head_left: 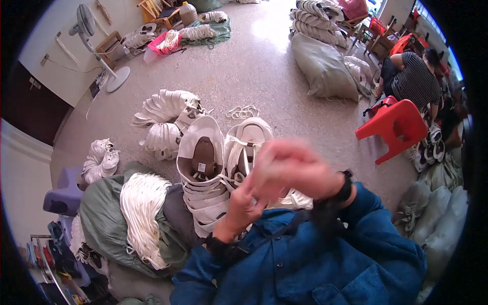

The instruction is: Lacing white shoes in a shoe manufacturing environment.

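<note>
My right hand (297, 173) is smeared by motion, bent in front of my chest, and its fingers cannot be read. Touching or just beside it, my left hand (241, 209) is closed, with its fingertips partly covered; what it holds is hidden. Right behind my hands stands a white sneaker upper (256, 131) with a white shoelace (243, 152) threaded loosely across its opening. To its left is a stack of nested white uppers (202, 201), the top one showing a brown lining. A thick bundle of white shoelaces (144, 218) hangs over a green sack (99, 218) by my left arm.
More nested uppers (168, 109) and a loose lace (243, 112) lie on the floor ahead. A red stool (396, 124) and a crouching person in a striped shirt (417, 79) are at right, near a full sack (325, 66). A fan (118, 79) stands far left, a purple chair (66, 190) nearer.
</note>
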`<state>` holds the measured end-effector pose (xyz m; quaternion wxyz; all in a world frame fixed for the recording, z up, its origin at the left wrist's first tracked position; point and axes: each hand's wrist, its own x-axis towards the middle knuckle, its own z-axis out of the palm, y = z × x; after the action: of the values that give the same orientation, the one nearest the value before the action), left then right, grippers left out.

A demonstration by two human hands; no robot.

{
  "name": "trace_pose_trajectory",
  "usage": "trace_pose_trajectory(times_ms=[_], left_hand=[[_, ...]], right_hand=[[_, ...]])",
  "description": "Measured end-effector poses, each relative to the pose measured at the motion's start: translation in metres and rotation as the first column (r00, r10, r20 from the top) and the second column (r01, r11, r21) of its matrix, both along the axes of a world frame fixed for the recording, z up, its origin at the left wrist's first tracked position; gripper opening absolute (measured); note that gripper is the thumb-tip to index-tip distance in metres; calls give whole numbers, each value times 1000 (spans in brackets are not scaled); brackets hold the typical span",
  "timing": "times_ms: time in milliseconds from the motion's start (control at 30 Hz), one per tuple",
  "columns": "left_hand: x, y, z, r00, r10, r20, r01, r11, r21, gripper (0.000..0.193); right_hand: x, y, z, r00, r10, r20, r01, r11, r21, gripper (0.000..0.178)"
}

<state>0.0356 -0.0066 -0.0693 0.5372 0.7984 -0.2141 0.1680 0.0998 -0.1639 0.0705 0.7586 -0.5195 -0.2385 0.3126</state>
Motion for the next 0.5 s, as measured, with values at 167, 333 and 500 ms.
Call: trace_pose_trajectory(times_ms=[167,333,500], left_hand=[[3,8,-10,934,-38,-354,-10,991,-134,13],[11,14,-19,976,16,-218,-15,1000,7,17],[12,12,-21,992,13,-129,5,991,136,17]], right_hand=[[38,-31,-21,982,-182,-55,188,971,150,15],[50,-53,-57,977,117,179,-27,898,-440,18],[63,-30,-115,617,189,764,510,643,-572,16]])
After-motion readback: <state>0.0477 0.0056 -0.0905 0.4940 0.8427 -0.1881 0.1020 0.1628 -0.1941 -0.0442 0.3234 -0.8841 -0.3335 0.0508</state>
